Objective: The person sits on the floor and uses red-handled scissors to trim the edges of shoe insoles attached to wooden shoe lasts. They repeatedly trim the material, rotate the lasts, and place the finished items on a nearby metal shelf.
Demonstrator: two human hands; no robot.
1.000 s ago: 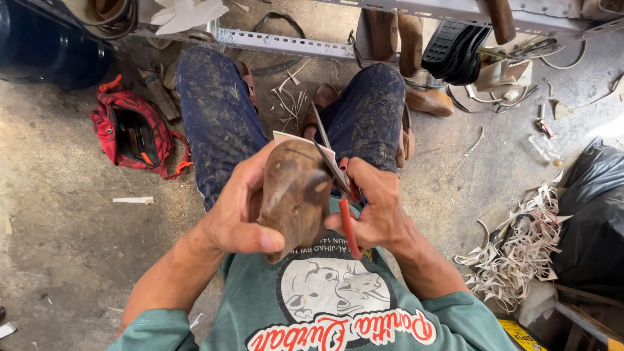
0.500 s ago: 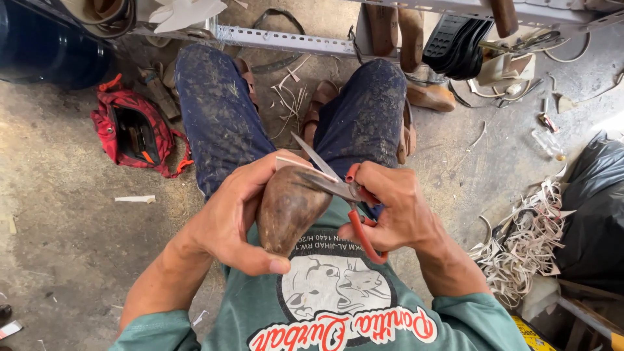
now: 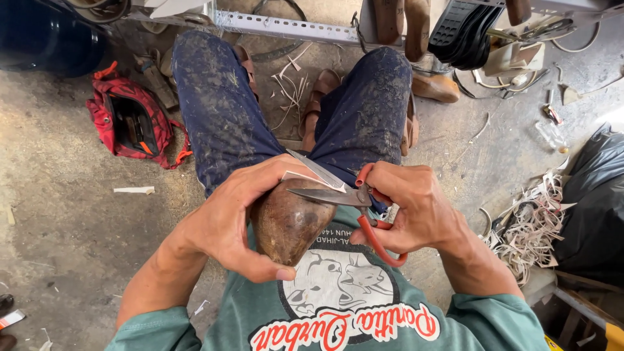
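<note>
My left hand (image 3: 227,224) grips a brown rounded wooden shoe last (image 3: 286,224) against my chest. My right hand (image 3: 416,208) holds red-handled steel scissors (image 3: 338,195), blades parted on a thin pale strip (image 3: 305,177) at the last's top. Farther left, an open red fabric pouch (image 3: 130,123) holds tools on the dusty concrete; pale offcuts (image 3: 526,224) lie right.

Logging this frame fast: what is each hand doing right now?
Left hand: closed around the brown shoe form.
Right hand: closed on the red-handled scissors.
</note>
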